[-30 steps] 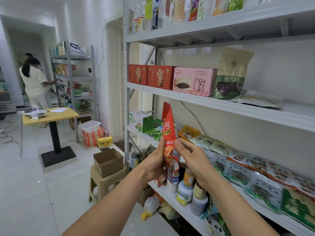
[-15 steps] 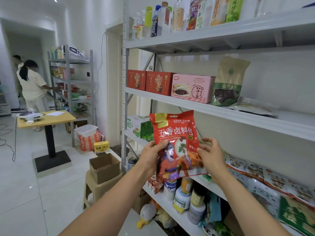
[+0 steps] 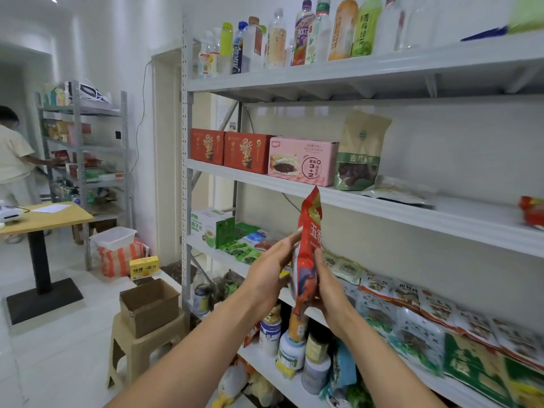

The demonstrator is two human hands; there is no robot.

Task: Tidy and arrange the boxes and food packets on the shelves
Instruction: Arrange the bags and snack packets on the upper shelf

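Red packet (image 3: 307,254) held edge-on at 6 o'clock of the pink box (image 3: 303,160). We press left hand (image 3: 273,269) and right hand (image 3: 326,287) flat against its sides, fingers straight. Red boxes (image 3: 232,148) and pink box stand aligned; this packet is not yet shelved, with bare shelf (image 3: 471,210) at its 2 o'clock.

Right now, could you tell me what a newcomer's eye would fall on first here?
The red food packet, held edge-on between the left hand and right hand at centre, draws the eye first. Behind it, two red boxes and a pink box stand in a row on the shelf above; colourful bottles line the top shelf.
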